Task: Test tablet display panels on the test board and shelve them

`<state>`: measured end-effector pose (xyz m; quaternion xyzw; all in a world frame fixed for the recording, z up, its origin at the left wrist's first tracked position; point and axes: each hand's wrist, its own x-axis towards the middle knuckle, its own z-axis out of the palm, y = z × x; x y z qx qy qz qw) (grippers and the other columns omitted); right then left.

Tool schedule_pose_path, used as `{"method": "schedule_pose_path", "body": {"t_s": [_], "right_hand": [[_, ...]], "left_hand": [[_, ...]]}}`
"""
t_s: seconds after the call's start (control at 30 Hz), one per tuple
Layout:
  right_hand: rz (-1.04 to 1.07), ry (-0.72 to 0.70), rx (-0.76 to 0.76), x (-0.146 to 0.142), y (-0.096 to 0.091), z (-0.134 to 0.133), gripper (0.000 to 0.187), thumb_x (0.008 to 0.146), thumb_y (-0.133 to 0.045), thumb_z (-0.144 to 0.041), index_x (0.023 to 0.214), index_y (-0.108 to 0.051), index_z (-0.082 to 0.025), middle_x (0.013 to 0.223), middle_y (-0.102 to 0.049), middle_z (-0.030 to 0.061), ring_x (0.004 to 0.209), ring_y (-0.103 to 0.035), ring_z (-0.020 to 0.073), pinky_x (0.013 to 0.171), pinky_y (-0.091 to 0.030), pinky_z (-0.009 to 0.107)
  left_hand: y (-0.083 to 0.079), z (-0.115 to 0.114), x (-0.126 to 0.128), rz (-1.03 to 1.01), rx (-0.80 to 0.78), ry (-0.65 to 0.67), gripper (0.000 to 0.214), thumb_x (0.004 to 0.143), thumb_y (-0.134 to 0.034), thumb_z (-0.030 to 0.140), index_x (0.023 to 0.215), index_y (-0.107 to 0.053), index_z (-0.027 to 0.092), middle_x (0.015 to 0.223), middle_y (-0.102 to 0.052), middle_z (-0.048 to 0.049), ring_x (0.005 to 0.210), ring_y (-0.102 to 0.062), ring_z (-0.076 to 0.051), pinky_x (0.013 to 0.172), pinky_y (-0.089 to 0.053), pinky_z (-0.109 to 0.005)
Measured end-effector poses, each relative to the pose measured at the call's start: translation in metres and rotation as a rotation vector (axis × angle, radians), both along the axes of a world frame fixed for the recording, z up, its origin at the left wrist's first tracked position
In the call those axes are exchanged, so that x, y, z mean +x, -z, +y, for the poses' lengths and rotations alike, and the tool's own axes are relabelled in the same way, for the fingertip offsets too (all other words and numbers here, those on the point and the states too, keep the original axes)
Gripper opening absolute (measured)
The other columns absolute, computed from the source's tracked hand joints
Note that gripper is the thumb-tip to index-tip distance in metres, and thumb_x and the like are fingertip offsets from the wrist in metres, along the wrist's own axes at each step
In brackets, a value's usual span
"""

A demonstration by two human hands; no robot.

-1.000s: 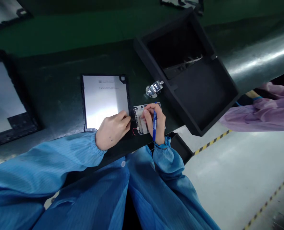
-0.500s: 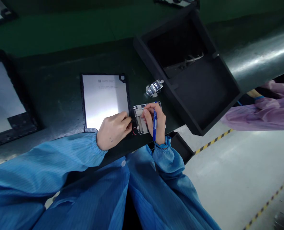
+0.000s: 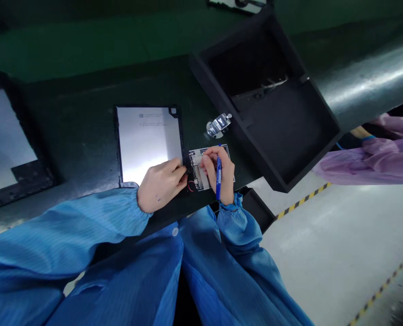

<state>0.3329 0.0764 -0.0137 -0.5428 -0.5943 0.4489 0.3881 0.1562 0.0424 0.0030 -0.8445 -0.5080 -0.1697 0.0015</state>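
The left hand [image 3: 162, 186] curls at the edge of a thin circuit board [image 3: 195, 174], its hold unclear; the right hand [image 3: 223, 170] grips a blue pen [image 3: 218, 181]; the fragile board wants holding by its edges.

Hands at a circuit board [image 3: 199, 174] on a dark green workbench [image 3: 86, 81]

The blue-sleeved left hand [image 3: 161, 186] has its fingertips at the dark edge of a silver-backed tablet panel [image 3: 149, 145], just beside the board and its red wire [image 3: 190, 185] (whether they grip anything is hidden). The right hand [image 3: 218, 174] closes around a blue pen [image 3: 218, 179], with its fingers over the board. A chrome metal clip [image 3: 218, 125] lies near a black foam tray [image 3: 242, 129], and a co-worker's pink sleeve [image 3: 371, 158] shows beyond it.
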Motion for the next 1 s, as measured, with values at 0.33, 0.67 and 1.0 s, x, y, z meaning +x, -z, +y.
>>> {"method": "schedule_pose_path", "body": {"t_s": [0.33, 0.67, 1.0], "right_hand": [[-0.018, -0.021, 0.013, 0.0, 0.001, 0.0, 0.014, 0.095, -0.055, -0.038, 0.095, -0.056, -0.024, 0.078, -0.065, -0.0031, 0.065, -0.061, 0.0102, 0.067, -0.05, 0.025], [-0.071, -0.161, 0.082, 0.005, 0.001, 0.004, 0.015, 0.087, -0.063, -0.024, 0.099, -0.055, -0.024, 0.079, -0.062, -0.0043, 0.065, -0.059, 0.0092, 0.066, -0.05, 0.023], [-0.208, -0.289, 0.088, 0.004, -0.003, 0.011, 0.026, 0.079, -0.071, -0.017, 0.1, -0.057, -0.023, 0.074, -0.055, -0.0072, 0.063, -0.053, 0.0085, 0.062, -0.043, 0.023]], "left_hand": [[-0.002, 0.001, 0.0, -0.041, -0.02, -0.025, 0.022, 0.09, -0.055, 0.016, 0.08, -0.074, 0.012, 0.083, -0.071, -0.0064, 0.063, -0.068, -0.02, 0.049, -0.047, -0.032], [-0.003, 0.004, 0.006, -0.015, -0.144, -0.068, 0.024, 0.09, -0.052, 0.017, 0.08, -0.073, 0.013, 0.086, -0.071, -0.0085, 0.066, -0.068, -0.021, 0.053, -0.048, -0.033], [-0.003, 0.004, 0.011, 0.024, -0.145, -0.047, 0.025, 0.091, -0.05, 0.013, 0.076, -0.07, 0.012, 0.082, -0.068, -0.009, 0.066, -0.067, -0.022, 0.053, -0.048, -0.033]]}}
